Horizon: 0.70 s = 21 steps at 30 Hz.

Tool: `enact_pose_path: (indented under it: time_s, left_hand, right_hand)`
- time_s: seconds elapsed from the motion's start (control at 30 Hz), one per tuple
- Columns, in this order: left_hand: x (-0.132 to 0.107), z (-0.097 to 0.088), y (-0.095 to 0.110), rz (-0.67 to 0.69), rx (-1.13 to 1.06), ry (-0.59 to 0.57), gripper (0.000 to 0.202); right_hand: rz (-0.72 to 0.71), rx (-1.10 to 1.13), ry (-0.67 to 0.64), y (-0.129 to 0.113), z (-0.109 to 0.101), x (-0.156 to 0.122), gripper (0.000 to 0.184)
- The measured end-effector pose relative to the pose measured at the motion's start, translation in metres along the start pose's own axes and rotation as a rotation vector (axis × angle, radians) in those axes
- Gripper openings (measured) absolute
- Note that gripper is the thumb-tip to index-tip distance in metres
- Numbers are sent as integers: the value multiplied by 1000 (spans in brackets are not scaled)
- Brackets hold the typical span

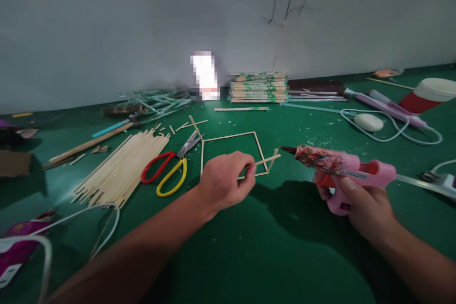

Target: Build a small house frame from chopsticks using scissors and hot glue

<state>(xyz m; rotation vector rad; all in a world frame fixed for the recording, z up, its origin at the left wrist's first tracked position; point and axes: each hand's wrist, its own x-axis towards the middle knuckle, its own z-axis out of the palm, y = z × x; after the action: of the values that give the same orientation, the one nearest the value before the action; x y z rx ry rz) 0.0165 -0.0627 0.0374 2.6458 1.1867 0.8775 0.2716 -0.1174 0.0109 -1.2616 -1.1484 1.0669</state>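
My left hand (226, 181) is closed in a pinch on a thin wooden stick (265, 159), held level over the near right corner of a square frame of sticks (231, 137) lying on the green table (278, 247). My right hand (356, 202) grips a pink hot glue gun (351, 168). Its dark nozzle points left, a short way from the stick's free end. A clear glue rod sticks out of the gun's back.
Scissors with red and yellow handles (167, 173) lie left of the frame, beside a fan of loose sticks (123, 168). Bundled stick packs (258, 87) stand at the wall. A white cable, a purple tool (388, 107) and a red cup (429, 95) lie at the right.
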Motion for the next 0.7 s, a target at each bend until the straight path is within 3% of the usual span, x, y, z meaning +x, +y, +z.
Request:
enact_pose_path:
  time_s: [0.27, 0.7]
  left_hand:
    - [1, 1, -1, -6, 49, 63, 12]
    - [4, 0, 0, -18, 74, 27, 15]
  right_hand:
    - [5, -27, 15, -2, 2, 1, 31]
    - [8, -9, -1, -3, 4, 2, 30]
